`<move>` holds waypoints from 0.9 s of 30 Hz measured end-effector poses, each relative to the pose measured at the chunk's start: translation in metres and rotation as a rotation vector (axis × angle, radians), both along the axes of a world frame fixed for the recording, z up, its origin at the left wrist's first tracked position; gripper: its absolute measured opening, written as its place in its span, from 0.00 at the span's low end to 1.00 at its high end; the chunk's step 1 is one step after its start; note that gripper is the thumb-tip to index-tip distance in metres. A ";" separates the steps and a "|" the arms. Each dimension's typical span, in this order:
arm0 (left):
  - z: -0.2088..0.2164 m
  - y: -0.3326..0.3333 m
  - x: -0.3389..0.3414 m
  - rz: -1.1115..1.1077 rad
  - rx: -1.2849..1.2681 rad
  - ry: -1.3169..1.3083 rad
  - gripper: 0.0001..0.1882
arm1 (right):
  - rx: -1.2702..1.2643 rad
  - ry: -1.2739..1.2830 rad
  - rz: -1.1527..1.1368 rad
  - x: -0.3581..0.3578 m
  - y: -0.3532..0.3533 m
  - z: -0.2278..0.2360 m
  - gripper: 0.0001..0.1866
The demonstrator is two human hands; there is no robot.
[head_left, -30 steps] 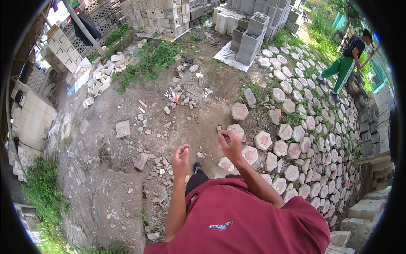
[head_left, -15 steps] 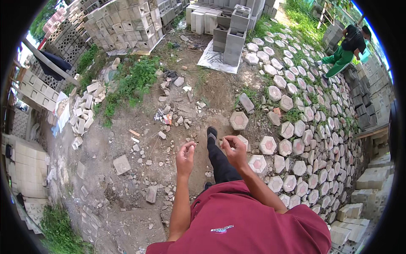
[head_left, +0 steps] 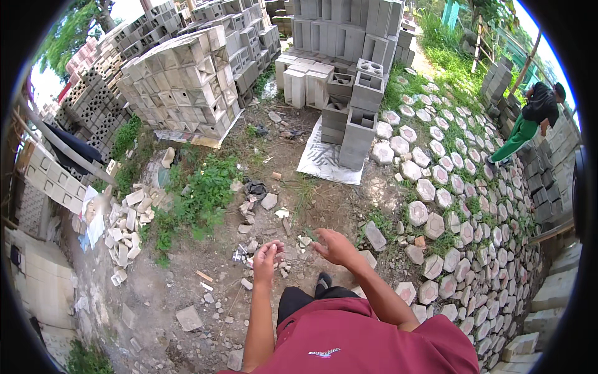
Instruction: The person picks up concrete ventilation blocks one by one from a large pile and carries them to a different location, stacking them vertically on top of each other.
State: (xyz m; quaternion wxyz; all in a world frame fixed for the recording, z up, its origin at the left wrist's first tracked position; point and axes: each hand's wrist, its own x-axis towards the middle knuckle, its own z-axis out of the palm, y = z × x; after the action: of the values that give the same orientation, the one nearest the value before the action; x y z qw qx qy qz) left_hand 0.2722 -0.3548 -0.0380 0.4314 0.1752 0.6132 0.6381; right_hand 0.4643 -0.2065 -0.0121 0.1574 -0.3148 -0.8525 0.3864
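My left hand point(head_left: 268, 257) hangs in the air over the rubble-strewn dirt, its fingers loosely curled and nothing visible in it. To its right is my right hand point(head_left: 337, 248), raised above the ground with fingers apart and bent, also bare of any object. Neither hand touches anything. Ahead of them, tall grey hollow blocks point(head_left: 358, 138) stand on a white printed sheet point(head_left: 311, 163). A loose grey paver point(head_left: 375, 235) lies on the dirt just beyond my right hand.
Hexagonal pavers point(head_left: 417, 213) cover the ground on the right. A pale block stack point(head_left: 177, 87) rises at the far left, beside green weeds point(head_left: 202, 199) and broken blocks point(head_left: 128, 230). A person in green trousers point(head_left: 514, 138) bends near blocks at the far right.
I have moved forward, so the block stacks and white sheet appear nearer. My right hand has spread its fingers from a looser curl. The other person stands slightly differently, still bent over.
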 end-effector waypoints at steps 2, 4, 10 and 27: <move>0.004 0.050 -0.024 0.042 0.037 -0.100 0.13 | 0.024 -0.087 0.005 -0.012 0.040 -0.002 0.21; 0.006 0.095 -0.033 0.022 0.048 -0.177 0.13 | -0.007 -0.150 -0.002 -0.021 0.075 -0.006 0.22; 0.011 0.218 -0.084 -0.042 0.098 -0.356 0.13 | -0.380 0.029 -0.222 -0.087 0.164 -0.010 0.21; 0.096 0.566 -0.328 -0.397 0.038 -0.172 0.12 | -0.486 0.586 -0.701 -0.279 0.424 0.074 0.17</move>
State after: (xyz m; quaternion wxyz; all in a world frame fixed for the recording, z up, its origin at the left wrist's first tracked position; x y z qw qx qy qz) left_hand -0.0554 0.2115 0.0577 0.5960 0.2457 0.5155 0.5646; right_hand 0.1857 0.2172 0.0623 0.4320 -0.4877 -0.5016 0.5691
